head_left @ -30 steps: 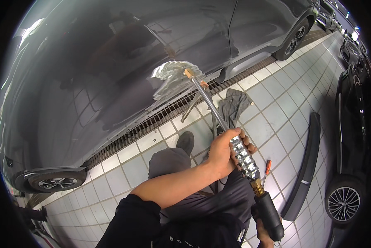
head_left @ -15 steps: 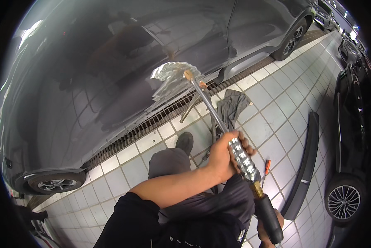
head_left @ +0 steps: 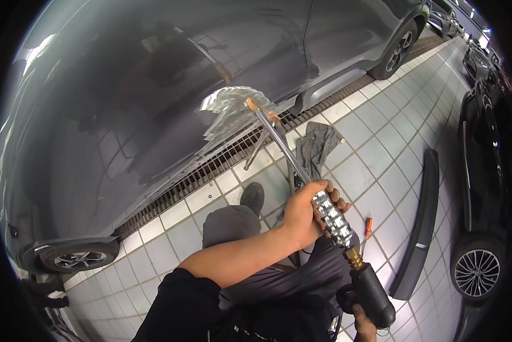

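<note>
A slide hammer with a copper-coloured tip (head_left: 251, 104) slants from the car panel down to the lower right. Its tip is at the ground, bare-metal patch (head_left: 224, 114) on the grey car door; whether it touches cannot be told. My left hand (head_left: 306, 212) is closed around the tool, at the chrome ribbed weight (head_left: 333, 219) on its steel shaft (head_left: 284, 145). Below a brass fitting sits the black handle (head_left: 374, 293). My right hand (head_left: 364, 324) grips the handle's lower side, its fingers partly hidden.
A metal clamp-like piece (head_left: 257, 148) with an orange end stands by the patch. A grey cloth (head_left: 317, 142) and an orange-handled screwdriver (head_left: 369, 227) lie on the tiles. A long black trim strip (head_left: 418, 233) lies to the right, beside a black car (head_left: 490, 165). A floor grate (head_left: 181, 191) runs along the grey car.
The black handle has turned, so a side grip now shows. My right hand has shifted from its right side to underneath. My left hand stays around the ribbed weight; the view shifts slightly.
</note>
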A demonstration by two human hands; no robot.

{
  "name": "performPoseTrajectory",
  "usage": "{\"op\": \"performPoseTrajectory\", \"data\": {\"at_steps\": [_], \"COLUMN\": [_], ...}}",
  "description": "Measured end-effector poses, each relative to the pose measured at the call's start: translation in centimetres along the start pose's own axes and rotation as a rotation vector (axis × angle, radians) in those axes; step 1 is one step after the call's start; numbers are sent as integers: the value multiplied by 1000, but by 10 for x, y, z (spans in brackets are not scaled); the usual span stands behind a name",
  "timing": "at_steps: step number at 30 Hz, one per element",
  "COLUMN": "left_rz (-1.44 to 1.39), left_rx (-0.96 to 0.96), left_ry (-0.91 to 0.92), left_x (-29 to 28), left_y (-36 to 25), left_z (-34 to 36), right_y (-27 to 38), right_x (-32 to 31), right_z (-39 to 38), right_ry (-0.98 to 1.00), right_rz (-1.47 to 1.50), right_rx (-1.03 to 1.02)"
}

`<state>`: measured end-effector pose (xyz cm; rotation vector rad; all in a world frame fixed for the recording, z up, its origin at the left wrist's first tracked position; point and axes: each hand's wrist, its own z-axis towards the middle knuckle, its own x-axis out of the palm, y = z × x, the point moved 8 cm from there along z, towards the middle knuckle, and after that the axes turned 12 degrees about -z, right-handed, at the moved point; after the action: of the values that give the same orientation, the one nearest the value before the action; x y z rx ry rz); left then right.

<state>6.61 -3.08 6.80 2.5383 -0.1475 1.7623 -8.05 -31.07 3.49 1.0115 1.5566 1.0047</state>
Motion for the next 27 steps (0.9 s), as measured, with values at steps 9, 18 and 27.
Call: {"op": "performPoseTrajectory", "data": {"at_steps": [9, 18, 27], "left_rz": [-24, 11, 5], "left_rx": [40, 95, 81], "left_ry": [59, -95, -5], "left_x": [8, 2, -7], "left_y": [-16, -36, -11], "left_z": [-2, 9, 2], "right_y": [12, 15, 12], "right_x": [18, 21, 29], "right_z": [11, 13, 15], "right_ry": [103, 110, 149], "right_rz": [147, 204, 266], "right_rx": [45, 62, 81]}}
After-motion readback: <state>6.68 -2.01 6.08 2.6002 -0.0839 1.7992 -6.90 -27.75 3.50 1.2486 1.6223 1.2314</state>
